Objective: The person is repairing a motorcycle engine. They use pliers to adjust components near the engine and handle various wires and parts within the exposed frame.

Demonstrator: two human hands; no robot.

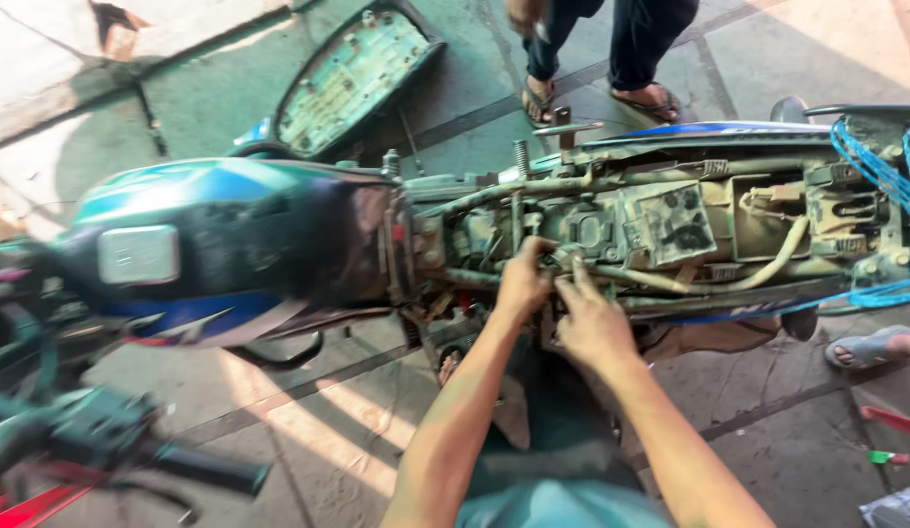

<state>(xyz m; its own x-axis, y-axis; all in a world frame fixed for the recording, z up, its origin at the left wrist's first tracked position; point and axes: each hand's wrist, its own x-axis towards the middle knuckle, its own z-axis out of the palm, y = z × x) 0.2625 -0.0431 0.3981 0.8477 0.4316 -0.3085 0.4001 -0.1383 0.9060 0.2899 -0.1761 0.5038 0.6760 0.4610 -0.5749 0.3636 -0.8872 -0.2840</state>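
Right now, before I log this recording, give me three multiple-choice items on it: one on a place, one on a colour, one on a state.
1. Where are both hands?
A. On the handlebar
B. In the exposed frame behind the fuel tank
C. On the rear rack

2. What colour is the rope at the motorcycle's rear?
A. Blue
B. Yellow
C. White

3. What state is the seat in?
A. Mounted
B. Removed, lying underside-up on the pavement
C. Held by a hand

Key: 1 B, left hand and right hand reach into the dusty grey open frame behind the blue fuel tank; 2 A, blue rope; 3 B, detached seat lies beyond.
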